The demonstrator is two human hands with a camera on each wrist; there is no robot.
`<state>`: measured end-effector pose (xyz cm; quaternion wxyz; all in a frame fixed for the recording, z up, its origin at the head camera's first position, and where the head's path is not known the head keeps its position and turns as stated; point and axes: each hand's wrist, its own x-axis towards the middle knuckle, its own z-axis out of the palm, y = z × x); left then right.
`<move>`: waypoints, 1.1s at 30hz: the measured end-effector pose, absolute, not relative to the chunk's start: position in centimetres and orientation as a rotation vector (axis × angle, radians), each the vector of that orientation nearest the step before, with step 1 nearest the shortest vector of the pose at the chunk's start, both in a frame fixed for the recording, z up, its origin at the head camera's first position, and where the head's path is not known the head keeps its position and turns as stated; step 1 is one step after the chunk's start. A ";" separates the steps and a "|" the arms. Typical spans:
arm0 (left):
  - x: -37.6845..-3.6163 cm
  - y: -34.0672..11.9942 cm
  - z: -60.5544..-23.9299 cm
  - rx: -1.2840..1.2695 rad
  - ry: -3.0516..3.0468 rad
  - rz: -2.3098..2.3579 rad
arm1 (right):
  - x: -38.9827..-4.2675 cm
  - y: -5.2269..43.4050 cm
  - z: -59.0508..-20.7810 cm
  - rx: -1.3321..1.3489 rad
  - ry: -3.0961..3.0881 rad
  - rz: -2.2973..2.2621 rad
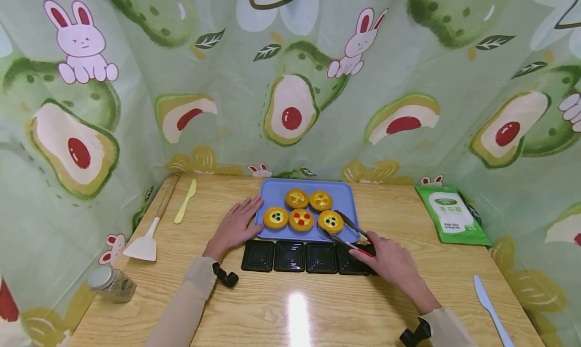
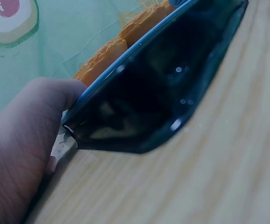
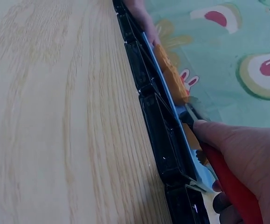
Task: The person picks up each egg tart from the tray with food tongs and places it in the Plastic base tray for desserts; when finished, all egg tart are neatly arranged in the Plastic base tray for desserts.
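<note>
- Head view: I see the right hand [image 1: 394,263] gripping red-handled tongs [image 1: 347,231], whose open tips sit around the tart with dark dots [image 1: 330,221].
- This tart lies on the blue tray [image 1: 272,188] (front right of five tarts).
- The left hand [image 1: 235,226] rests flat, fingers straight, touching the tray's left edge.
- Four black containers [image 1: 290,256] stand just before the tray.

A makeshift home food-prep corner: a pale wooden counter [image 1: 290,306] walled by green avocado-and-rabbit printed cloth [image 1: 290,84], carrying a blue rectangular tray [image 1: 347,198] of 5 fruit tarts [image 1: 301,219].
</note>
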<state>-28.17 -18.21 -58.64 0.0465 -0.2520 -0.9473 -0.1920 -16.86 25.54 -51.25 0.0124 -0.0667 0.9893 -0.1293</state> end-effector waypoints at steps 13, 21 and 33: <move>-28.2 -18.3 -58.6 -0.757 -2.916 -0.575 | -16.9 25.4 -51.2 -0.237 3.131 -0.356; -28.3 -18.4 -58.6 -0.767 -2.909 -0.578 | -17.0 25.5 -50.9 -0.294 3.197 -0.299; -28.4 -18.4 -58.9 -0.759 -2.918 -0.557 | -17.4 25.3 -50.7 -0.318 3.241 -0.211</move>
